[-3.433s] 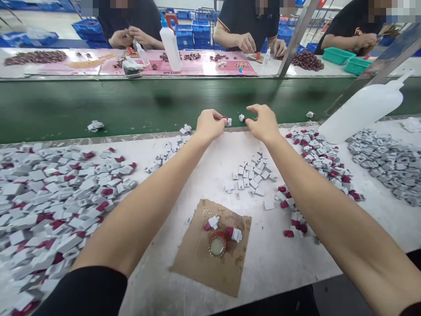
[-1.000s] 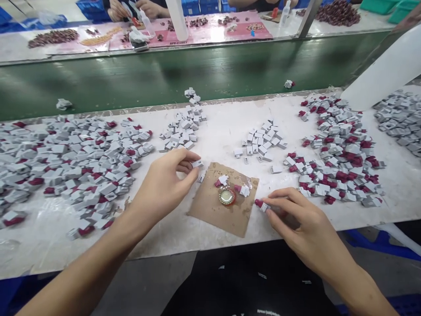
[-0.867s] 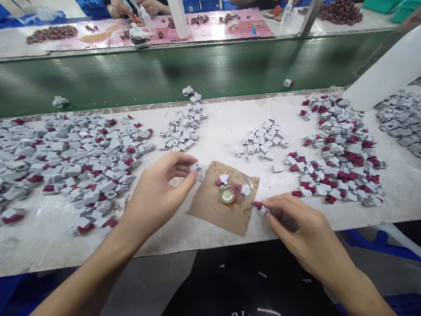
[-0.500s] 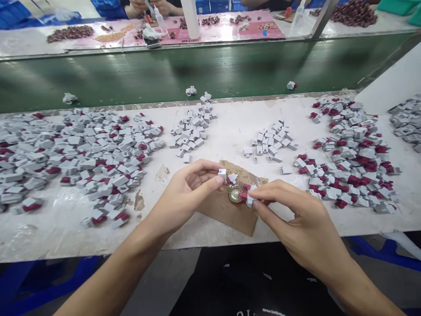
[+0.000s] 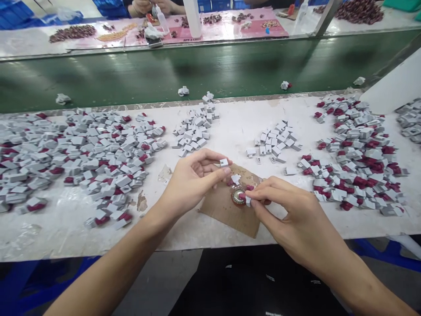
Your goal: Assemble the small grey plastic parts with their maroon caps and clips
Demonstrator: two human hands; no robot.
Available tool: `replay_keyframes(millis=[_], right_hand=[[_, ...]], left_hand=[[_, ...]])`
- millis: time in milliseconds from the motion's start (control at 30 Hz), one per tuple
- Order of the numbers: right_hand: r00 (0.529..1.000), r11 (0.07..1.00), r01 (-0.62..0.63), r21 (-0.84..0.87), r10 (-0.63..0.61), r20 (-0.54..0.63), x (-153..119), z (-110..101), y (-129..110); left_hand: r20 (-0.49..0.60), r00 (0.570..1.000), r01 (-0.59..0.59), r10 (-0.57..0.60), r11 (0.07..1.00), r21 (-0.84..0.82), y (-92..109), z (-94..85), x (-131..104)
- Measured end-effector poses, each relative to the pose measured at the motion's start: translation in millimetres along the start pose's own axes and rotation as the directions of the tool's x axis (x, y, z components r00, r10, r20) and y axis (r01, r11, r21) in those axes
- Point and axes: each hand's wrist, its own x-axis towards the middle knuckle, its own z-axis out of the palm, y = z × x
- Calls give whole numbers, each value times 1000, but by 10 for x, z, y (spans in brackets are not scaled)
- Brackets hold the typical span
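Observation:
Between thumb and fingertips, my left hand (image 5: 197,177) pinches a small grey block (image 5: 224,163) above a brown cardboard piece (image 5: 230,215). My right hand (image 5: 289,206) grips a small grey and dark red part (image 5: 247,200) by its grey end. The red end of that part is over a round metal cap (image 5: 238,196) lying on the cardboard. Another small pale part (image 5: 235,179) with some dark red shows beside the cap, between my hands. More dark red (image 5: 250,188) is visible by my right fingertips.
Mixed grey and red parts (image 5: 108,149) cover the left of the table (image 5: 230,131), with another pile (image 5: 365,162) at right. Smaller grey piles (image 5: 195,127) (image 5: 278,140) lie between. Behind runs a green conveyor belt (image 5: 230,68); beyond it are a co-worker's hands (image 5: 154,6).
My right hand has moved slightly left and lowered the red end of its part onto or just above the cap. On the green belt, the loose pieces have shifted left.

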Motion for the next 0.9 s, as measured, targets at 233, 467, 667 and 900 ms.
replay_keyframes(millis=[233,467,667,900], right_hand=[[992,986,-108,124,115,-54,9,-70,15],[904,766,-150,625,362,-227,151,-92,277],[875,613,-85,785,423,-236,235,-90,357],[859,617,-39,786,423,-289,249,-133,370]], left_hand=[[76,992,104,-100,993,-53,15,-124,181],[303,942,219,-143,948,-232,74,45,233],[327,942,173,-70,939,-298,162,313,321],[391,917,214,-78,923,-318,160,450,379]])
